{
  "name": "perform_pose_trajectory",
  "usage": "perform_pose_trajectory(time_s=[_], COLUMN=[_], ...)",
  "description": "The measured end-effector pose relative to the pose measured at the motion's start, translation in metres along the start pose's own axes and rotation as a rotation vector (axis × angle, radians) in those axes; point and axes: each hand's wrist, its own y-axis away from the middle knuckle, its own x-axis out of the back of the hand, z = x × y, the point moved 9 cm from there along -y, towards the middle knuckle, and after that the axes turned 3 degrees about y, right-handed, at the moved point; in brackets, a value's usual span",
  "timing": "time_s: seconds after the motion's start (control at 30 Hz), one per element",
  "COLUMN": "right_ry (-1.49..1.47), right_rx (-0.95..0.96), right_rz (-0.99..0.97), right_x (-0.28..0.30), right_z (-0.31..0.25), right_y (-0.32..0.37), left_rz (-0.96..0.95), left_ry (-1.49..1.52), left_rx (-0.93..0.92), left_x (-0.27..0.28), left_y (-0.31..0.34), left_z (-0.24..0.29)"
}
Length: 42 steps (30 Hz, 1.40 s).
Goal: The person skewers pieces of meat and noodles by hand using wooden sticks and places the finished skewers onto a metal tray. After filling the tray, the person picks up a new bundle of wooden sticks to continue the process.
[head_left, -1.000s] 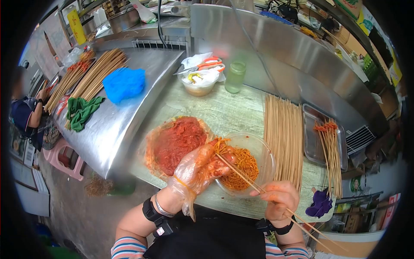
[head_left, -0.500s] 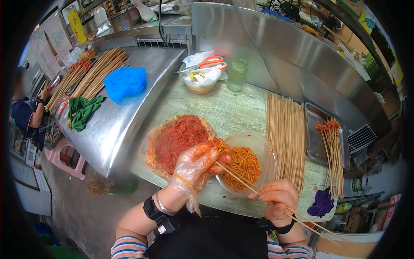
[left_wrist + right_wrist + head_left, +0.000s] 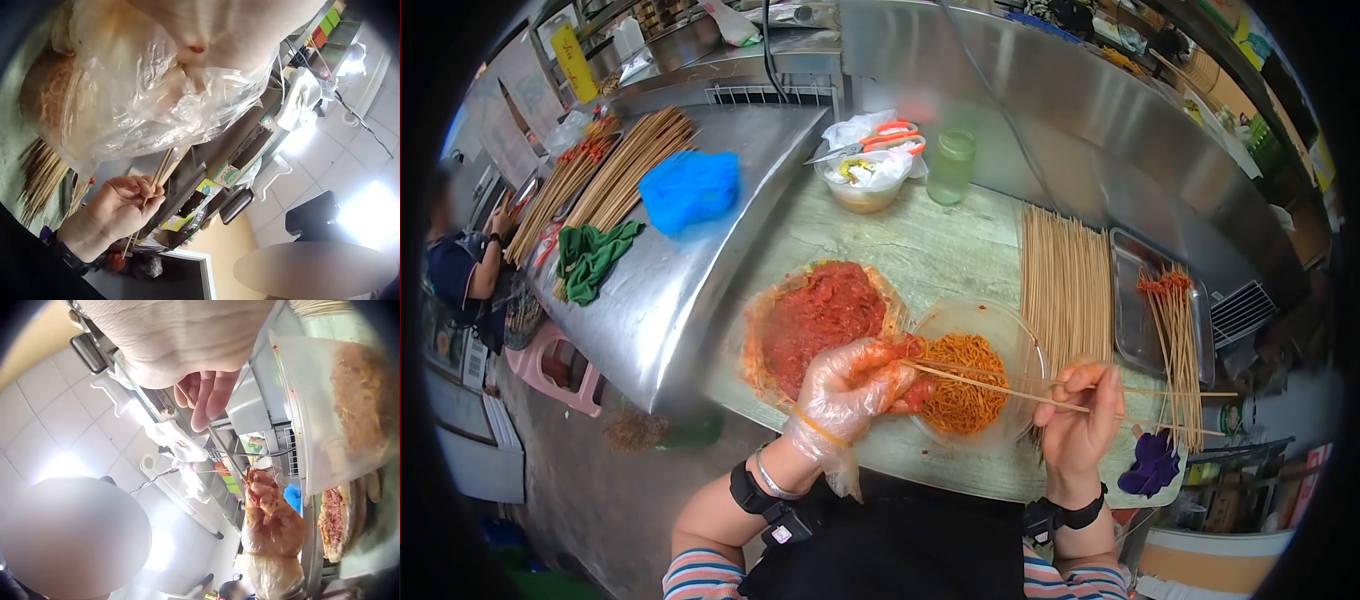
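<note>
My left hand, in a clear plastic glove with an orange band at the wrist, pinches red, sauce-coated meat at the tips of thin bamboo skewers. My bare right hand holds these skewers between thumb and fingers, their long ends pointing right. Below them stands a clear plastic bowl with orange shredded strips. A plastic-lined heap of red meat lies just beyond the left hand. In the right wrist view, a skewer runs to the gloved fingertips.
Bundled bare skewers lie right of the bowl, beside a metal tray with loaded skewers. Behind are a tub with scissors and a green glass. More skewers and a blue bag rest on the steel counter.
My right hand has moved up and slightly right, swinging the skewers from a steep slant to nearly level. The left hand still pinches the meat at their tips and has shifted slightly.
</note>
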Motion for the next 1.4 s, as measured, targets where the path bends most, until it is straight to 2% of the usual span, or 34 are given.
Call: perform_pose_trajectory(time_s=[0.3,0.43,0.53,0.63,0.73,0.93,1.1,1.3,1.4], right_ry=[-0.035,-0.121,-0.099,-0.106,-0.256,-0.309,-0.134,-0.013,0.002], right_rx=[-0.148,-0.097,-0.248,-0.372,-0.417,-0.374,-0.280,-0.217,-0.196], right_rz=[0.013,0.088,0.210,0.094,0.148,0.160,0.058,-0.018,-0.030], right_x=[0.011,0.029,0.040,0.030,0.032,0.026,0.011,0.005,0.002], right_z=[0.016,-0.001,0.011,0.027,0.040,0.040,0.029,0.020,0.017], right_y=[-0.004,-0.012,-0.009,-0.004,-0.003,-0.003,-0.002,-0.004,-0.005], left_rz=[0.046,-0.021,-0.029,-0.026,0.017,-0.004,-0.031,0.023,-0.045], left_ry=[0.041,0.116,0.121,0.081,-0.003,0.015,0.105,0.128,0.269], left_rx=[0.048,0.019,-0.040,-0.087,-0.114,-0.025,0.019,0.112,0.129], left_x=[0.004,0.012,0.014,0.012,0.009,0.008,0.006,0.006,0.004], left_y=[0.005,0.000,-0.001,-0.001,0.000,0.000,-0.002,-0.002,-0.002], left_z=[-0.004,-0.006,-0.004,-0.002,0.001,0.000,-0.006,-0.009,-0.008])
